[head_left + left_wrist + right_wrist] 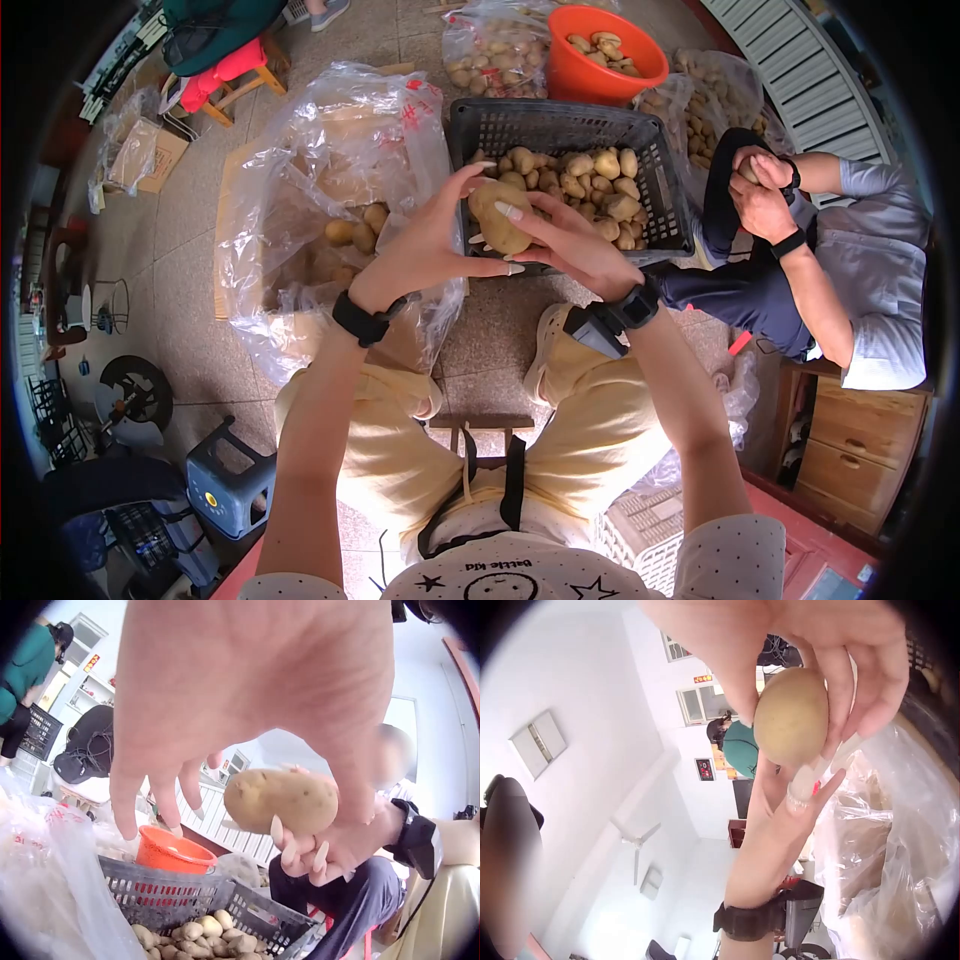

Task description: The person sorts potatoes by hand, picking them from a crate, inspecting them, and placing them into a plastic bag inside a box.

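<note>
A large yellow-brown potato [499,216] [281,801] [791,718] is held up above the front edge of a black crate [660,180] [259,906]. The right hand [585,250] [337,844] [810,645] grips it between thumb and fingers. Around its other side, the left hand [425,240] [247,682] [769,825] is spread with thumb and fingers extended; in the left wrist view a gap shows between it and the potato. Many potatoes [590,180] [214,937] lie in the crate below.
Left of the crate stands a plastic-lined cardboard box [235,230] with several potatoes inside. An orange bucket [600,75] and bags of potatoes [495,60] are behind. A seated person [865,260] holds something at the right. A blue stool [232,480] stands lower left.
</note>
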### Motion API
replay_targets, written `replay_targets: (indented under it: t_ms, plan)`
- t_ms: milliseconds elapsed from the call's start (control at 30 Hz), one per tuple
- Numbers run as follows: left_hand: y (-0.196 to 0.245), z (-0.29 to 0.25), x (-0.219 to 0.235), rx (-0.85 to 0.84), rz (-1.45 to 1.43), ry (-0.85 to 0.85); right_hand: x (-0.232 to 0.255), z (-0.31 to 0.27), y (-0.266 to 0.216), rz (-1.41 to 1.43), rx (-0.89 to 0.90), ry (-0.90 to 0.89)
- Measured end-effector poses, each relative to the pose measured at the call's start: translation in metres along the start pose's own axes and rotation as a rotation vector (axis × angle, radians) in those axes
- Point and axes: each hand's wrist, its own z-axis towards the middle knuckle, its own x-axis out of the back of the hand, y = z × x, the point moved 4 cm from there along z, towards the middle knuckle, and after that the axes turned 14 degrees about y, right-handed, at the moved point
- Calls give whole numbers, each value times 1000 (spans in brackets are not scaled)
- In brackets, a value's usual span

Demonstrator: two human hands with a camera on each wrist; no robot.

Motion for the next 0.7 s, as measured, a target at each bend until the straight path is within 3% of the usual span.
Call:
replay_targets:
  t_ms: [167,400,467,700]
  plan:
    - [-6,-1,-18,193,-116,6,-4,1,1,77,23,-57]
    - [-7,3,-23,191,-410,110,-1,7,3,90,-14,-102]
    - [-6,2,-23,301,-599,96,-5,6,1,106,-11,-146]
    - [-2,2,-22,321,-675,138,-8,5,2,39,25,-155]
